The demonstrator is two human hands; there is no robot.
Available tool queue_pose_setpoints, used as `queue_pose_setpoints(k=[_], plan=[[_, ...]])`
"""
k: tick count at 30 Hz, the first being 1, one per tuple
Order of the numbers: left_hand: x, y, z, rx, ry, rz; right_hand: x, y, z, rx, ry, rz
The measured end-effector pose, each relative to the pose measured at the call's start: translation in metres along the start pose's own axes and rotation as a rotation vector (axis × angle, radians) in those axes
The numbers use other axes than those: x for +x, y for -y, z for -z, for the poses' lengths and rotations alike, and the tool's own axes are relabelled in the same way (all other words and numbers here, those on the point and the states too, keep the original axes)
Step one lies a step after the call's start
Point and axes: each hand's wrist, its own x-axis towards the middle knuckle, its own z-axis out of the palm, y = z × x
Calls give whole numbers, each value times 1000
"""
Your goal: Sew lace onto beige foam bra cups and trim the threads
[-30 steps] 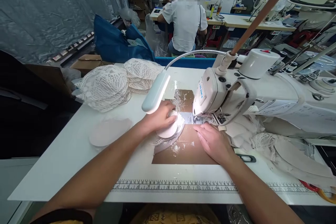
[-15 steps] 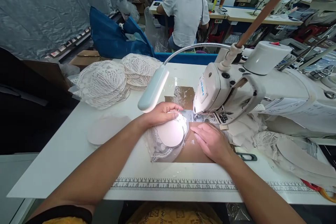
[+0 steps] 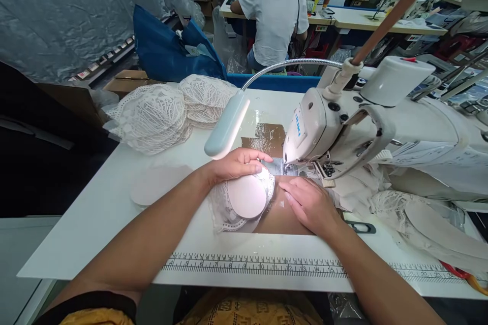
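Note:
My left hand [image 3: 239, 163] holds a white lace piece [image 3: 223, 209] at its upper edge, thumb on top. A smooth, pale oval pad [image 3: 247, 197] lies on the lace under that thumb. My right hand [image 3: 309, 202] rests to the right on the brown-taped patch, its fingers drawn together and pointing at the lace. Whether a thread or edge is between these fingertips I cannot make out. Just beyond both hands is the needle area of a white sewing machine [image 3: 310, 124], and a lamp [image 3: 227, 124] hangs above my left hand.
Stacked lace pieces [image 3: 150, 119] lie at the back left, near another pale pad [image 3: 158, 183]. More lace and pads [image 3: 430, 223] heap up on the right, by scissors with red and orange handles [image 3: 457, 270]. A printed ruler [image 3: 251, 265] runs along the front edge. A co-worker [image 3: 272, 23] sits beyond.
The whole view has shifted slightly, with the table and machine appearing a little further right. Both hands keep nearly the same pose; the lace and pad have turned slightly at most.

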Motion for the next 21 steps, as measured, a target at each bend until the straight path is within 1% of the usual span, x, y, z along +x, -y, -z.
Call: queue_pose_setpoints(k=[2, 4, 5, 6, 7, 9, 10, 11, 12, 13, 14, 15, 16, 17, 18, 20, 21], plan=[[1, 1, 0, 15, 16, -3, -1, 0, -1, -9, 9, -7], [1, 0, 2, 78, 30, 2, -1, -1, -1, -20, 18, -13], [1, -3, 4, 151, 25, 8, -1, -2, -1, -21, 21, -13], [0, -6, 5, 263, -13, 15, -2, -2, -2, -17, 21, -14], [-2, -11, 5, 414, -93, 20, -2, -3, -2, -11, 18, -12], [-8, -23, 3, 779, -338, 11, -2, -4, -2, 5, 6, -5], [-12, -30, -1, 950, -454, -12, -1, -4, -2, 11, 2, -1], [-16, -35, -6, 1089, -527, -42, -1, -4, -1, 13, 0, 5], [-20, -40, -13, 1190, -533, -70, -1, -4, -1, 11, 0, 10], [-23, -42, -21, 1256, -472, -88, -1, -4, -1, 9, 2, 16], [-24, -42, -29, 1294, -378, -89, 0, -3, -1, 7, -1, 21], [-24, -40, -36, 1318, -285, -74, 0, -3, -1, 9, -6, 26], [-23, -36, -40, 1334, -224, -47, -1, -3, 0, 13, -11, 32], [-21, -32, -42, 1347, -209, -17, -1, -3, 0, 20, -14, 37], [-19, -28, -40, 1358, -238, 6, -1, -3, 0, 27, -16, 43], [-19, -24, -30, 1358, -336, 20, -3, -4, 0, 41, -12, 55], [-23, -26, -22, 1340, -365, 14, -3, -5, -1, 46, -11, 61]])
